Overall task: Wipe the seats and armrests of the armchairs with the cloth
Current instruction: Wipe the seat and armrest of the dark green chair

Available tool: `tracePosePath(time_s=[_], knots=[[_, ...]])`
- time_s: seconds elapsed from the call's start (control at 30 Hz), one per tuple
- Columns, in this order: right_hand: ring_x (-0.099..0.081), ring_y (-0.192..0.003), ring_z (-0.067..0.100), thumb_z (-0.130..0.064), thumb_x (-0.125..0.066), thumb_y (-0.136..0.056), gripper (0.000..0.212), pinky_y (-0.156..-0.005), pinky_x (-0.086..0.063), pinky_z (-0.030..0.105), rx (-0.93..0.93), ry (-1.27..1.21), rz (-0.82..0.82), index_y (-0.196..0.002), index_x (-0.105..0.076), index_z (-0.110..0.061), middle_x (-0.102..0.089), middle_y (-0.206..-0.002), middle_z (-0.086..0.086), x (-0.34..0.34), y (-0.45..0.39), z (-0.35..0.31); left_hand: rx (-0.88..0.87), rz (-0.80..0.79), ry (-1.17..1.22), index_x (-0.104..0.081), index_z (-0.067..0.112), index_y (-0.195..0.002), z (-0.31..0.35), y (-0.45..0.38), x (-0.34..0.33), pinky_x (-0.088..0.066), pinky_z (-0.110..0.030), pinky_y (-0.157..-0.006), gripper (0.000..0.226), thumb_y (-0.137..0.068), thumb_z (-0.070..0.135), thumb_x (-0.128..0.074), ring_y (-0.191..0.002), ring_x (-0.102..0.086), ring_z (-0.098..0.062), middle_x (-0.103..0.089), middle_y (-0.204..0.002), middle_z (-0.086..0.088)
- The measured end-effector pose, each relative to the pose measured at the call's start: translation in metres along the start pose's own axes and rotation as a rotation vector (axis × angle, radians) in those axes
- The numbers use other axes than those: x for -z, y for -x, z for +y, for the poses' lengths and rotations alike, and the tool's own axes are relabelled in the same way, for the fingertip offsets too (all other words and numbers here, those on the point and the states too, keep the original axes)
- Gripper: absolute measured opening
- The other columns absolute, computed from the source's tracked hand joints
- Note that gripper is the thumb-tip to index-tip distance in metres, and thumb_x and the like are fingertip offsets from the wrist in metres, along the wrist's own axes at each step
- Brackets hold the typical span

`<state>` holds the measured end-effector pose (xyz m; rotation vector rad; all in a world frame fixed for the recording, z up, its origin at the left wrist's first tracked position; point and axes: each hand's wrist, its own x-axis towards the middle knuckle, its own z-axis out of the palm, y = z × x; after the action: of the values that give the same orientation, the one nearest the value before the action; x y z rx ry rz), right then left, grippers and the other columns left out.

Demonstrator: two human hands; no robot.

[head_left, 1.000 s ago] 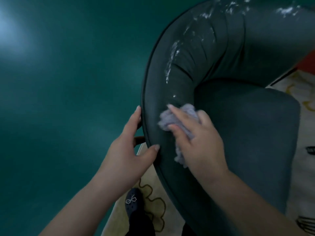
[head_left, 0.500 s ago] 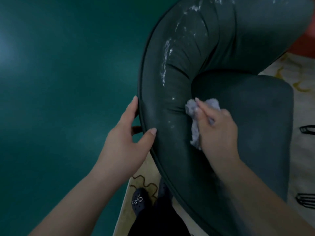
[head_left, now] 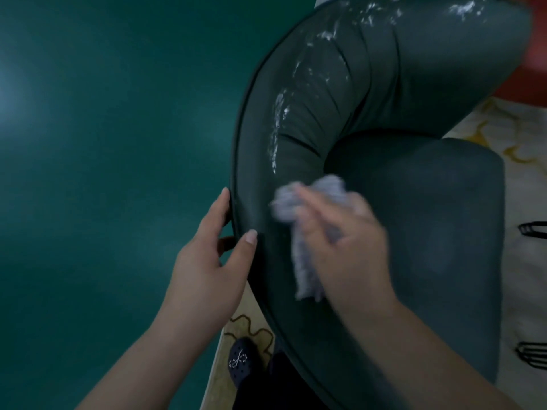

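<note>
On armrest: right hand presses cloth; left hand grips edge.

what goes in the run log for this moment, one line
left hand grips armrest edge | right hand presses cloth on armrest | white residue further up unwiped
</note>
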<state>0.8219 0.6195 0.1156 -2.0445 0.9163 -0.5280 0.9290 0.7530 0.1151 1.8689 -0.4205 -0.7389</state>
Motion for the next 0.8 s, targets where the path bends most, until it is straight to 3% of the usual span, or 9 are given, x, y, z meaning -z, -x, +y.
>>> tracePosePath(time_s=[0.1, 0.27, 0.37, 0.47, 0.57, 0.67, 0.73, 0.8], knots=[[-0.055, -0.084, 0.005, -0.045, -0.055, -0.090, 0.036, -0.074, -0.050, 0.017, 0.151, 0.048, -0.098, -0.124, -0.061, -0.037, -0.051, -0.095, -0.005, -0.004, 0.012, 0.000, -0.002, -0.005, -0.013, -0.033, 0.053, -0.140, 0.003, -0.005, 0.001, -0.055, -0.041, -0.088, 0.069, -0.075, 0.050, -0.057, -0.105, -0.062, 0.005, -0.048, -0.118, 0.050], [-0.059, -0.088, 0.005, -0.030, -0.066, -0.086, 0.029, -0.079, -0.046, 0.009, -0.047, -0.008, -0.007, -0.114, -0.066, -0.035, -0.057, -0.093, -0.006, 0.017, 0.009, 0.020, 0.017, -0.035, -0.033, -0.033, 0.050, -0.142, 0.008, -0.012, 0.005, -0.054, -0.041, -0.089, 0.067, -0.078, 0.045, -0.054, -0.110, -0.061, -0.001, -0.050, -0.119, 0.048], [-0.060, -0.085, 0.009, -0.046, -0.060, -0.086, 0.029, -0.075, -0.052, 0.019, 0.034, -0.056, 0.000, -0.112, -0.067, -0.038, -0.055, -0.093, -0.008, 0.003, 0.000, -0.002, 0.001, -0.007, -0.071, -0.035, 0.046, -0.143, 0.009, -0.013, 0.003, -0.053, -0.037, -0.092, 0.069, -0.078, 0.047, -0.055, -0.108, -0.062, 0.001, -0.056, -0.123, 0.037], [-0.059, -0.082, 0.009, -0.050, -0.058, -0.085, 0.033, -0.071, -0.053, 0.025, 0.148, 0.007, -0.095, -0.114, -0.065, -0.037, -0.054, -0.092, -0.005, -0.007, 0.008, -0.005, -0.004, 0.046, -0.101, -0.038, 0.044, -0.143, 0.009, -0.012, 0.001, -0.051, -0.033, -0.094, 0.066, -0.078, 0.048, -0.052, -0.101, -0.061, 0.008, -0.056, -0.111, 0.046], [-0.059, -0.084, 0.012, -0.040, -0.063, -0.087, 0.017, -0.076, -0.048, 0.020, -0.018, 0.074, -0.022, -0.104, -0.067, -0.040, -0.056, -0.092, -0.002, 0.015, 0.005, 0.030, -0.006, 0.051, -0.102, -0.040, 0.042, -0.143, 0.009, -0.014, 0.001, -0.052, -0.033, -0.088, 0.061, -0.083, 0.046, -0.048, -0.092, -0.063, 0.009, -0.059, -0.101, 0.045], [-0.063, -0.089, 0.014, -0.035, -0.062, -0.090, 0.015, -0.079, -0.049, 0.018, -0.215, 0.054, 0.045, -0.104, -0.068, -0.038, -0.060, -0.095, -0.002, 0.031, -0.005, 0.045, -0.006, 0.058, -0.103, -0.038, 0.041, -0.144, 0.009, -0.015, 0.001, -0.049, -0.014, -0.082, 0.054, -0.092, 0.041, -0.053, -0.095, -0.061, 0.012, -0.061, -0.106, 0.039], [-0.062, -0.092, 0.004, -0.041, -0.059, -0.090, 0.022, -0.077, -0.046, 0.008, -0.123, -0.046, 0.124, -0.112, -0.066, -0.041, -0.059, -0.099, -0.010, 0.015, -0.021, 0.026, -0.020, 0.076, -0.134, -0.038, 0.038, -0.145, 0.009, -0.019, -0.002, -0.039, 0.003, -0.075, 0.055, -0.093, 0.034, -0.055, -0.096, -0.056, 0.019, -0.057, -0.105, 0.044], [-0.060, -0.091, 0.002, -0.043, -0.061, -0.087, 0.030, -0.078, -0.047, 0.009, 0.039, -0.144, 0.070, -0.117, -0.062, -0.040, -0.056, -0.099, -0.009, -0.010, -0.032, 0.006, -0.029, 0.086, -0.151, -0.039, 0.033, -0.146, 0.008, -0.023, -0.004, -0.032, 0.008, -0.073, 0.054, -0.095, 0.029, -0.055, -0.096, -0.049, 0.028, -0.051, -0.110, 0.046]])
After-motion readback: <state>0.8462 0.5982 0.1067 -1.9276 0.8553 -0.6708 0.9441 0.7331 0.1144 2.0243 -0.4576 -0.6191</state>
